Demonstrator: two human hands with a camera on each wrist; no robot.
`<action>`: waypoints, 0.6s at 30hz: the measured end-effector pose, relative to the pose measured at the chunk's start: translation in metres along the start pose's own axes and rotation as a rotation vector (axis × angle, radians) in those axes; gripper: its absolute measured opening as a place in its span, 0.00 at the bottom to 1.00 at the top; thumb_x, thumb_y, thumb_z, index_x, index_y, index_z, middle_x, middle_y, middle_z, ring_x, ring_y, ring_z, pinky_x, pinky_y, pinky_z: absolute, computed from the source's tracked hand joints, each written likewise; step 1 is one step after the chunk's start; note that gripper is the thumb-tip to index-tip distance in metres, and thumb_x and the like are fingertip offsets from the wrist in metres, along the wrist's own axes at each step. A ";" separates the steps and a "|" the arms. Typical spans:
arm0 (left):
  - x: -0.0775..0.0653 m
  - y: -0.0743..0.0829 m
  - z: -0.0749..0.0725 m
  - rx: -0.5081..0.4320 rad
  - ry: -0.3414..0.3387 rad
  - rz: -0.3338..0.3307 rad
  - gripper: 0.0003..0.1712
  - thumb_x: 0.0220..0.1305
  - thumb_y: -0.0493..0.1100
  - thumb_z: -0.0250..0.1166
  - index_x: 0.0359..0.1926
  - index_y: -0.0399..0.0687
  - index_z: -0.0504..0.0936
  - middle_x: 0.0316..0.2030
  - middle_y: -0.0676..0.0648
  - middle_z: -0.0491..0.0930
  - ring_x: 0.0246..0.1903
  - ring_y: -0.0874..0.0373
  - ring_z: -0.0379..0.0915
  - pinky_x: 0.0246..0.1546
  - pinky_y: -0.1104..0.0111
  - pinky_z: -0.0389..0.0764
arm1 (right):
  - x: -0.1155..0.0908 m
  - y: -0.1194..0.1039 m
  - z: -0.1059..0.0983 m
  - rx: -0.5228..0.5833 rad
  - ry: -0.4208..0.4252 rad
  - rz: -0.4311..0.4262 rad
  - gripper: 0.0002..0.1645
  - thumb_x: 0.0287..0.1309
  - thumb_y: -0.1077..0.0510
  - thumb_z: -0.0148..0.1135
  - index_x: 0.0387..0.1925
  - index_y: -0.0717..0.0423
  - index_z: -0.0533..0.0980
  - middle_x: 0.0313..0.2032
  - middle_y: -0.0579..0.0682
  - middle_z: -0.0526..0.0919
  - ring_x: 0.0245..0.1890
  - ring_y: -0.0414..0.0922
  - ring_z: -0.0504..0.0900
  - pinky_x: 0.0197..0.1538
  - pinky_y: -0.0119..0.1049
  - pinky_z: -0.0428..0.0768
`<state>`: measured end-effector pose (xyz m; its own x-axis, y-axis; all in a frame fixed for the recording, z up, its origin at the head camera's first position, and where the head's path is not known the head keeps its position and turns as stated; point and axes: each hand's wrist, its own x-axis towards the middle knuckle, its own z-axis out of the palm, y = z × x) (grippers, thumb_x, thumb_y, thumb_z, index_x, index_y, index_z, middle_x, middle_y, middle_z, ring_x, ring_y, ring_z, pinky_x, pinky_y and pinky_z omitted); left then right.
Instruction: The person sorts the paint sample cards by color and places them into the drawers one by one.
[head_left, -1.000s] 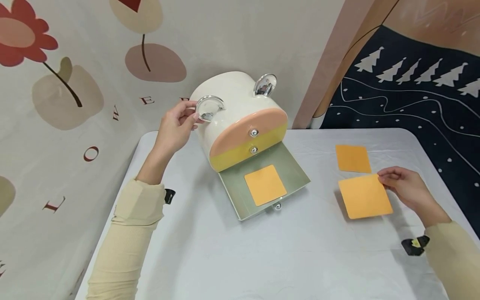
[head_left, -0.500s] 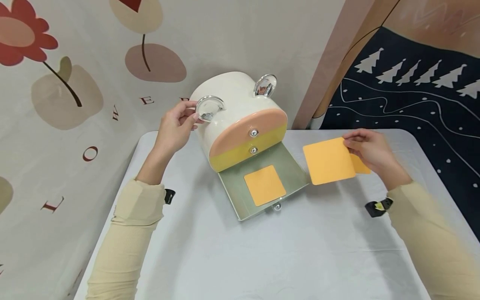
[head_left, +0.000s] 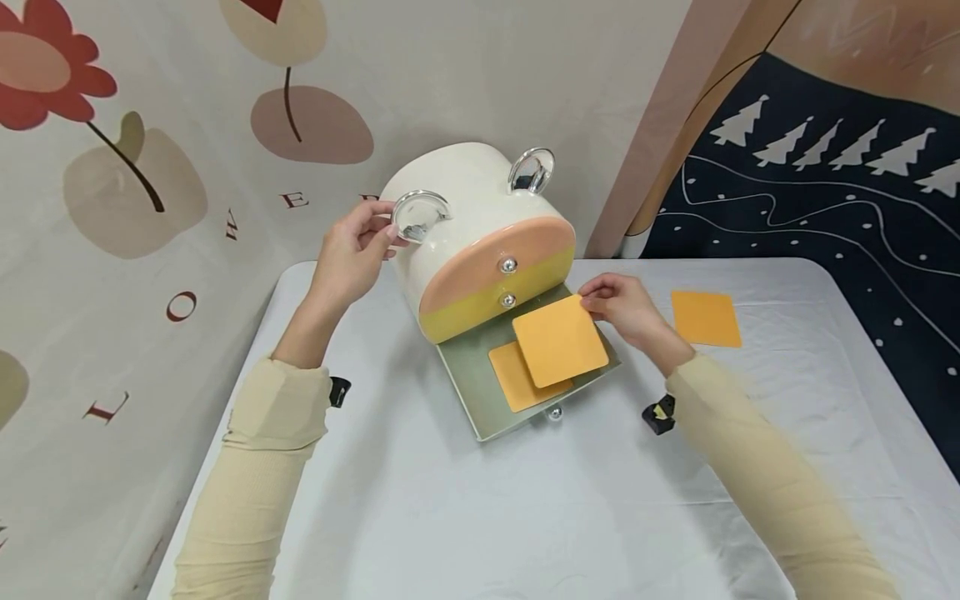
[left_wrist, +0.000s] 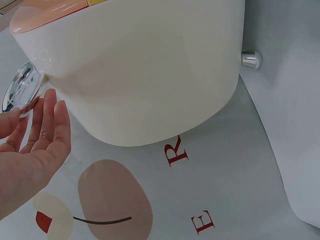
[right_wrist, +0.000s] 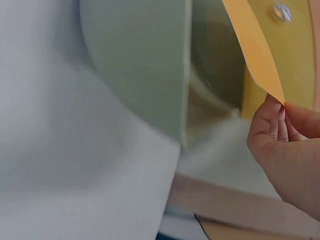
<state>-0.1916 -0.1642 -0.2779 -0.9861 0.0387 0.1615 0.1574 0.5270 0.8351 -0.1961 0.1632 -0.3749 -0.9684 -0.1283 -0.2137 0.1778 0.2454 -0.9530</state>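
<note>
A white rounded drawer box (head_left: 457, 179) with silver ears stands at the back of the table, its green bottom drawer (head_left: 468, 375) pulled out. My left hand (head_left: 352, 254) pinches the rim of the left silver ear (head_left: 420, 217) between thumb and fingers; the left wrist view shows this ear (left_wrist: 22, 87) too. With thumb and fingertips, my right hand (head_left: 626, 312) pinches one corner of an orange square card (head_left: 562, 337) over the drawer. Beneath it, partly covered, another orange card (head_left: 513, 383) lies in the drawer. In the right wrist view the held card (right_wrist: 257, 50) appears tilted.
A third orange card (head_left: 707, 318) lies on the white-clothed table (head_left: 585, 517) to the right. Closed peach (head_left: 480, 271) and yellow (head_left: 468, 312) drawers with silver knobs sit above the green one. A printed cloth (head_left: 525, 67) hangs close behind the box.
My right hand has carried its orange card leftward from the right side of the table to over the green drawer. My left hand has stayed at the silver ear.
</note>
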 end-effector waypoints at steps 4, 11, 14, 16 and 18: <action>0.000 0.000 0.000 0.006 0.002 0.011 0.17 0.68 0.38 0.51 0.55 0.38 0.70 0.42 0.40 0.75 0.41 0.52 0.76 0.40 0.72 0.78 | 0.002 0.005 0.015 -0.030 -0.076 0.005 0.10 0.58 0.71 0.53 0.41 0.74 0.70 0.32 0.55 0.77 0.28 0.40 0.76 0.33 0.29 0.79; 0.001 0.000 0.000 0.005 0.000 0.013 0.17 0.68 0.38 0.50 0.56 0.38 0.70 0.42 0.40 0.75 0.41 0.52 0.76 0.41 0.71 0.78 | 0.001 0.006 0.008 -0.150 -0.115 0.019 0.12 0.58 0.68 0.55 0.43 0.73 0.71 0.37 0.61 0.77 0.33 0.45 0.79 0.41 0.35 0.81; 0.000 -0.001 -0.001 0.004 0.001 0.010 0.17 0.68 0.38 0.50 0.56 0.38 0.70 0.42 0.39 0.75 0.41 0.52 0.76 0.42 0.70 0.78 | -0.001 0.006 -0.005 -0.193 -0.110 0.013 0.13 0.60 0.66 0.55 0.44 0.71 0.71 0.40 0.62 0.77 0.34 0.45 0.78 0.42 0.36 0.80; 0.000 -0.001 -0.001 -0.005 0.004 0.009 0.17 0.67 0.37 0.51 0.55 0.39 0.71 0.42 0.39 0.75 0.41 0.52 0.76 0.42 0.68 0.79 | -0.002 0.006 -0.016 -0.208 -0.103 -0.002 0.12 0.60 0.66 0.55 0.43 0.71 0.71 0.40 0.62 0.78 0.33 0.44 0.79 0.41 0.35 0.80; 0.000 -0.001 -0.001 -0.013 0.003 0.011 0.17 0.67 0.36 0.51 0.55 0.39 0.71 0.42 0.39 0.75 0.40 0.53 0.76 0.42 0.66 0.78 | -0.005 0.007 -0.030 -0.200 -0.093 -0.028 0.13 0.59 0.66 0.56 0.44 0.72 0.71 0.38 0.61 0.79 0.31 0.42 0.79 0.40 0.34 0.81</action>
<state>-0.1916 -0.1653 -0.2784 -0.9842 0.0417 0.1723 0.1689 0.5156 0.8400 -0.1957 0.1948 -0.3742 -0.9506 -0.2238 -0.2152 0.1035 0.4250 -0.8993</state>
